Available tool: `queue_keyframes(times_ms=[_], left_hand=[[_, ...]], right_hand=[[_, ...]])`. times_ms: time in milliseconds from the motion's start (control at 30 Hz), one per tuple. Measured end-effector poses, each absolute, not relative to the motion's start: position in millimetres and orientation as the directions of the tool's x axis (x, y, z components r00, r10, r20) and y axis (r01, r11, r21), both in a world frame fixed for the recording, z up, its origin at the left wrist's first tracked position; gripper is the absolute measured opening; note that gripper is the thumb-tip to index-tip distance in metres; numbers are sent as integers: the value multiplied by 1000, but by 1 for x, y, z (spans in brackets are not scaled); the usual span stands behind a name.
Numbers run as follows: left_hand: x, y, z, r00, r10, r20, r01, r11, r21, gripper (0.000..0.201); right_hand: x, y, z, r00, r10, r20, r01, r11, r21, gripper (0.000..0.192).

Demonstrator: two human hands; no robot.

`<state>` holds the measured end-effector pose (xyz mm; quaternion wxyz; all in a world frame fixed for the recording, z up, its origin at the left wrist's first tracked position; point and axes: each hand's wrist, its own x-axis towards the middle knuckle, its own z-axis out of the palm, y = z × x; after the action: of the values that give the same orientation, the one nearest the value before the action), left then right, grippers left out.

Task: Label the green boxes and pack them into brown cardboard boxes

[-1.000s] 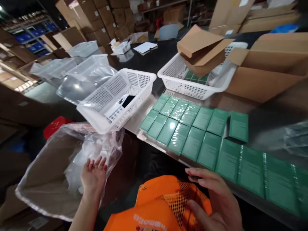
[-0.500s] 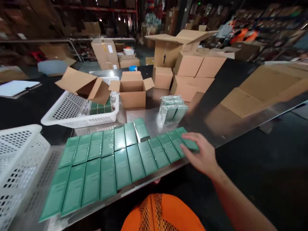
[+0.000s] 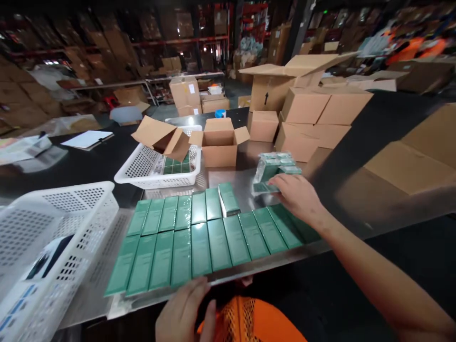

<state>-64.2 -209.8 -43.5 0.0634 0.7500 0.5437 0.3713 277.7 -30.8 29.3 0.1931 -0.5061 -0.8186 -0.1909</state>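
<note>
My right hand is at the clear-wrapped stack of green boxes, its fingers bent round a green box at the stack's front left; the thumb is hidden. Along the near table edge lie two rows of flat green boxes, side by side. One green box at the right end of the back row sits raised and tilted. Just below the front row, my left hand is open, thumb apart from the fingers, with nothing visible in it.
A white plastic basket stands at the left. Behind the rows is another white basket with green boxes and an open carton on it. An open cardboard box stands beside it. Stacked cartons rise at the back right.
My right hand has left the right end of the front row and moved forward to the wrapped stack. My left hand has come into view at the bottom. The camera view has turned left.
</note>
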Motion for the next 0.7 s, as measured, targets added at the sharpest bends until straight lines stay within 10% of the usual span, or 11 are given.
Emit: queue_keyframes(times_ms=[100, 233, 400, 700], left_hand=[[-29, -159, -16, 402, 805, 437, 808, -536, 244, 40], [21, -95, 0, 448, 874, 187, 841, -483, 243, 63], [42, -64, -7, 446, 894, -27, 846, -412, 339, 68], [44, -77, -20, 311, 947, 84, 871, -319, 374, 59]], right_hand=[[275, -76, 29, -168, 571, 804, 925, 373, -72, 24], [262, -134, 9, 156, 330, 931, 836, 457, -302, 42], [257, -175, -30, 327, 390, 861, 707, 504, -497, 46], [244, -165, -39, 676, 467, 569, 419, 392, -819, 57]])
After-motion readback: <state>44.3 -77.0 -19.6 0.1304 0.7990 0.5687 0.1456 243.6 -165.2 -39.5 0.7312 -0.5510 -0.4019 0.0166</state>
